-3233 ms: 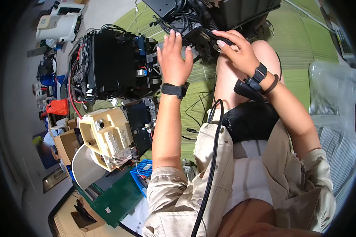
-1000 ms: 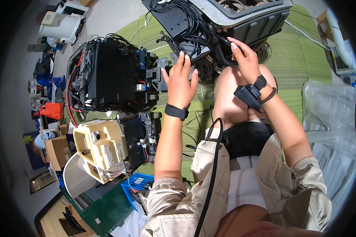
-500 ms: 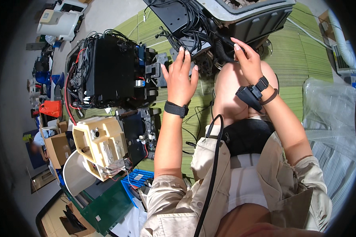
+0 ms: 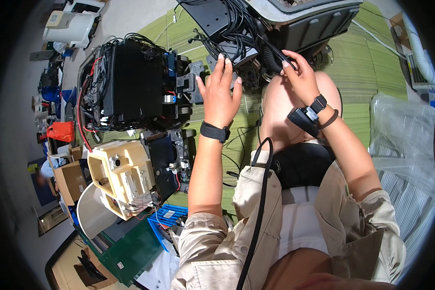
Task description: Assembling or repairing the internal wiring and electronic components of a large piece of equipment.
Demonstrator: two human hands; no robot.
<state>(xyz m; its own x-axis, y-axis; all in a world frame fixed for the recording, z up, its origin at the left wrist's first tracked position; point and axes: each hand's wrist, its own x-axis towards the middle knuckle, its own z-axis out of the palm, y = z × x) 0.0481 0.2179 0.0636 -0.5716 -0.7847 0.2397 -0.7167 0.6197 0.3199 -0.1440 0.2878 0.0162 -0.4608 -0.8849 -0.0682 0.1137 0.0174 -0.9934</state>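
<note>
We record the left hand [image 4: 219, 104] raised over the green mat [image 4: 365, 67], palm down, thumb and fingers spread apart with nothing gripped; its longest fingertips reach the lower edge of the cable bundle [image 4: 239, 31], though we cannot tell whether they touch it. The right hand [image 4: 303, 86] is bent above the knees [image 4: 280, 94], thumb and forefinger brought together on a black cable [image 4: 277, 51] that slants down to it from the bundle. We place that cable at the top centre of the view, between the dark flat box [image 4: 205, 18], on which the bundle lies, and the grey bin [image 4: 319, 35] with a pale rim. A black corrugated hose [image 4: 269, 60] curves just beside it. We note a black wrist strap [image 4: 211, 131] on the left wrist and a black device [image 4: 300, 119] strapped at the right. Left of the left hand stands a black cabinet [image 4: 135, 79] with wires along its sides; nearer the body we find a cream housing [image 4: 123, 169], then a blue crate [image 4: 171, 212] beside a green panel [image 4: 128, 256]. Clear plastic wrap [image 4: 394, 125] lies at far right
</note>
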